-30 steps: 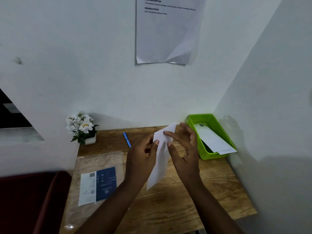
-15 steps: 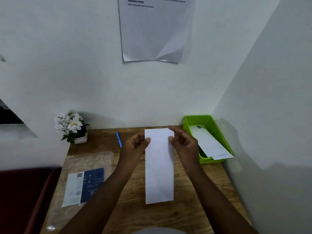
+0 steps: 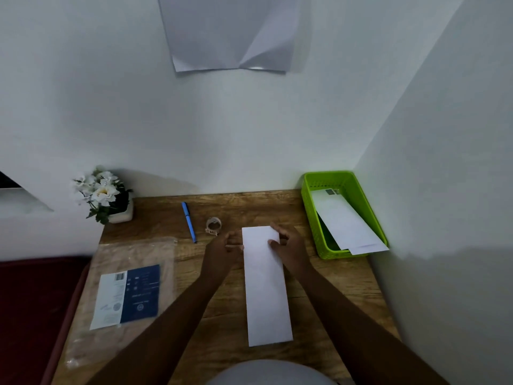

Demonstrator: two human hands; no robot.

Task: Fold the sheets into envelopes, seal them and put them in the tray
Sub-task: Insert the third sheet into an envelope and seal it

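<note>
Wooden desk (image 3: 333, 279) in a white corner | white flowers in a pot (image 3: 104, 194) at back left | blue pen (image 3: 189, 222) beside a tape roll (image 3: 213, 225) | clear plastic packet (image 3: 130, 295) on left | creased notice (image 3: 231, 31) on wall

Two bare forearms reach in from the near edge, uncovered as far as they show, with no sleeve, watch, ring or band visible. The left hand (image 3: 222, 250) and right hand (image 3: 288, 245) are bare and ungloved. At the bottom centre a rounded patch of pale grey clothing (image 3: 272, 373) shows, plain and unmarked.
</note>
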